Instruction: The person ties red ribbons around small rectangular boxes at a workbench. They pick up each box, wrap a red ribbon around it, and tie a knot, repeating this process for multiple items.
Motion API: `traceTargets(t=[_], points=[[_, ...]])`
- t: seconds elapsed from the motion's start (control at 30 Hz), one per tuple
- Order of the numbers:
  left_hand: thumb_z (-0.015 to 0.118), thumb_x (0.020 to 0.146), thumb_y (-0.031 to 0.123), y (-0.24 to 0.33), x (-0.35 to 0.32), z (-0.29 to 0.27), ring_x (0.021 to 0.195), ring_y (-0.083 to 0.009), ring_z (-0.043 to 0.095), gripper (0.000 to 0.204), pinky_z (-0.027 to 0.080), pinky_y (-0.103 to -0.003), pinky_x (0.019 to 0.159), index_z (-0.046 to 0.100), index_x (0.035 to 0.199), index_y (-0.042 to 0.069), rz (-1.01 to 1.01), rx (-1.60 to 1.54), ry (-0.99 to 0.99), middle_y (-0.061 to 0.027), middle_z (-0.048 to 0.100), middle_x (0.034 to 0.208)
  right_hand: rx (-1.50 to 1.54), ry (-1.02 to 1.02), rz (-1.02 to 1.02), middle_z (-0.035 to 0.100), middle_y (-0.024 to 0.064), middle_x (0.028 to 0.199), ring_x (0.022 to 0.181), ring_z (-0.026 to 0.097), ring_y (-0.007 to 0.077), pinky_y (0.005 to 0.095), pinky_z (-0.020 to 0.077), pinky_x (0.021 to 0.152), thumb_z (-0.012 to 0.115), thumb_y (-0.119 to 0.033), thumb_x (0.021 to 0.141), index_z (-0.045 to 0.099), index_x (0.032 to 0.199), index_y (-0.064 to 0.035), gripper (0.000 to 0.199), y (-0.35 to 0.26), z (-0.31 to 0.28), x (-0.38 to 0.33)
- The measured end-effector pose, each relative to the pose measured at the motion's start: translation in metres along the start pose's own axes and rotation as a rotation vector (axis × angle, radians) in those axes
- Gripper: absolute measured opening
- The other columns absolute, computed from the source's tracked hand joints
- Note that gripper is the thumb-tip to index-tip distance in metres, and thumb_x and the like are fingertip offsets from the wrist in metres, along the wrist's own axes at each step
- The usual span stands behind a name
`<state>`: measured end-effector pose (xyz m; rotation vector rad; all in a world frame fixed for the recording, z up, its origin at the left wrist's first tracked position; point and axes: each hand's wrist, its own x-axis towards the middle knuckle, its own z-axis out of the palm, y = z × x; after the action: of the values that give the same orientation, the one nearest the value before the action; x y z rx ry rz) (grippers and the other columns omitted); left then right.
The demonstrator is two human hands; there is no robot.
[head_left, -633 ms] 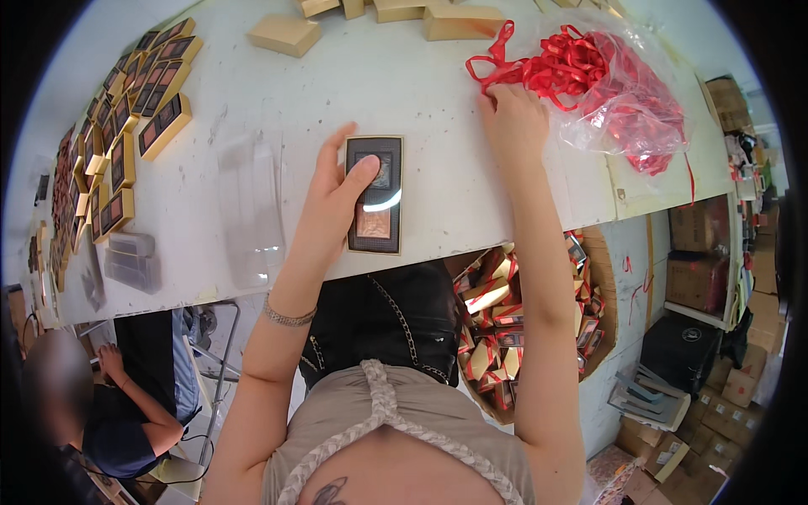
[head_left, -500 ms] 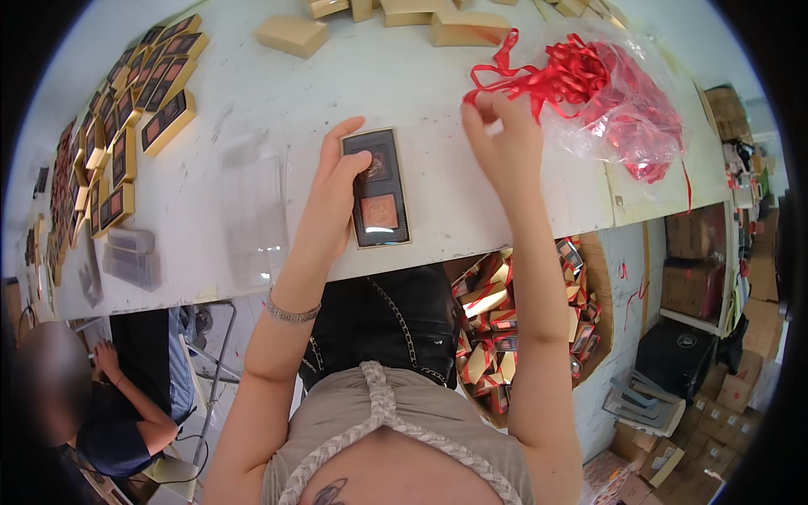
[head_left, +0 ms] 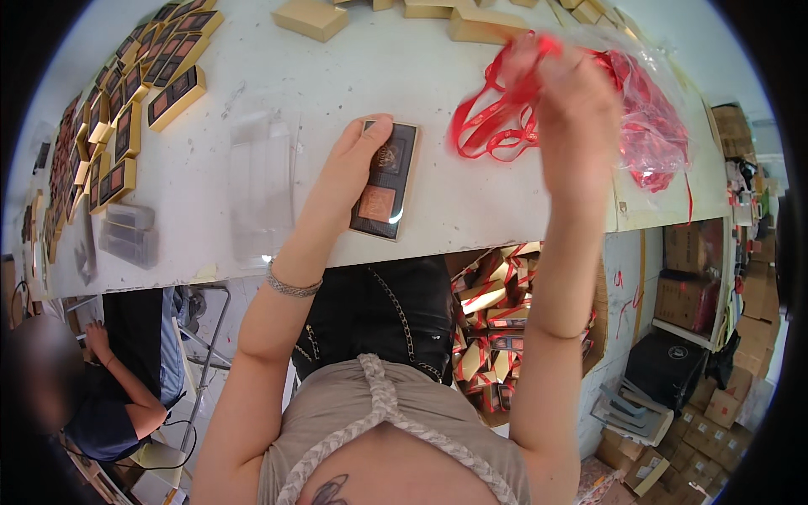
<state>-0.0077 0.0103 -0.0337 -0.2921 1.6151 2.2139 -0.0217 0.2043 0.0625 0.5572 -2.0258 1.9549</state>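
In my left hand (head_left: 358, 160) is a slim gold-edged gift box (head_left: 390, 181) with a dark face, showing one dark square and one copper-coloured square. The thumb lies over its upper left edge, and the box tilts slightly above the near part of the table. My right hand (head_left: 581, 109) is over the pile of red ribbon (head_left: 501, 126), with loops hanging to its left. Motion smears its fingers, so their grip cannot be made out. Behind this hand lies a clear plastic bag (head_left: 655, 143) with more red ribbon.
Gold boxes (head_left: 177, 97) crowd the table's left side; others (head_left: 310, 18) lie along its far edge. Clear plastic sleeves (head_left: 261, 181) lie left of my left hand. Below the table edge, a carton (head_left: 596, 337) holds ribbon-tied boxes. Another person (head_left: 109, 404) sits at lower left.
My right hand has moved right and toward me, and the ribbon loops have spread out leftward. The box in my left hand has shifted slightly and tilted, with the thumb now nearer its top edge.
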Motion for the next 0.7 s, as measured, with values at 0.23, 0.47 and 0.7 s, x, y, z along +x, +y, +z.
traceTargets(t=[0.23,0.47,0.7], points=[[0.047,0.092,0.027,0.016,-0.011,-0.005,0.07,-0.0085,0.055,0.034,0.051,-0.026,0.062,0.046,0.12,0.006,0.076,-0.147,0.016,-0.0029,0.056,0.085,-0.259,-0.178,0.135,0.059,0.0021,0.08,0.075,0.05,0.01,0.0244,0.0395,0.073,0.052,-0.02,0.089,0.065,0.095,-0.0012,0.024,-0.015,0.044,0.042],[0.035,0.091,0.028,0.02,-0.011,-0.018,0.092,-0.0177,0.058,0.044,0.05,-0.032,0.08,0.041,0.127,0.004,0.122,-0.394,-0.064,-0.0096,0.059,0.103,-0.171,-0.334,0.212,0.059,0.007,0.073,0.064,0.052,0.0135,0.0253,0.0428,0.062,0.053,-0.008,0.083,0.063,0.096,0.0002,0.019,0.019,0.064,-0.035],[0.043,0.094,0.038,0.026,-0.005,-0.01,0.087,-0.0148,0.059,0.053,0.051,-0.028,0.076,0.034,0.134,0.005,0.213,-0.371,-0.102,-0.011,0.058,0.102,-0.246,-0.331,0.086,0.06,0.0065,0.068,0.059,0.054,0.0192,0.0304,0.0416,0.065,0.059,-0.008,0.082,0.062,0.088,-0.002,0.009,0.033,0.05,-0.069]])
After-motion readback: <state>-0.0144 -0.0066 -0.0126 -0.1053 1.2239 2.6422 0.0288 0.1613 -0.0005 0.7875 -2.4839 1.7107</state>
